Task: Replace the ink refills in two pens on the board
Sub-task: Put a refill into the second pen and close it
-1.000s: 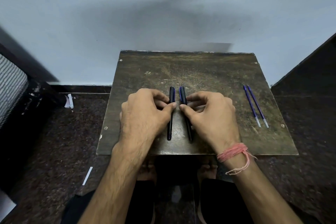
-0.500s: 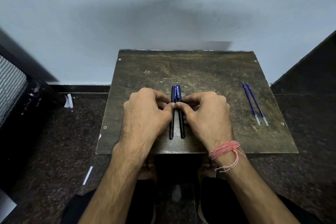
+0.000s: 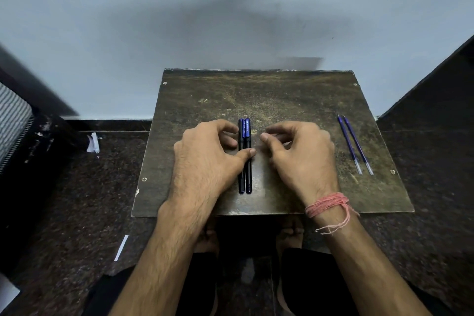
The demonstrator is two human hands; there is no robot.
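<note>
Two dark blue pens (image 3: 245,133) lie side by side, touching, in the middle of the worn brown board (image 3: 282,95), pointing away from me. My left hand (image 3: 205,159) is at them: its thumb lies across both barrels and its curled fingers touch the left pen's side. My right hand (image 3: 302,156), with a pink thread on the wrist, hovers just right of the pens, loosely curled and holding nothing. Two thin blue refills (image 3: 355,146) lie parallel near the board's right edge.
The board sits on a dark speckled floor against a pale wall. White paper scraps (image 3: 92,142) lie on the floor at left, beside a striped object (image 3: 12,120). A dark panel (image 3: 436,90) rises at right. My feet (image 3: 289,235) show under the board's near edge.
The two pens were pushed together until they touch. My right hand then let go and drew back to the right, while my left hand stayed on the pens.
</note>
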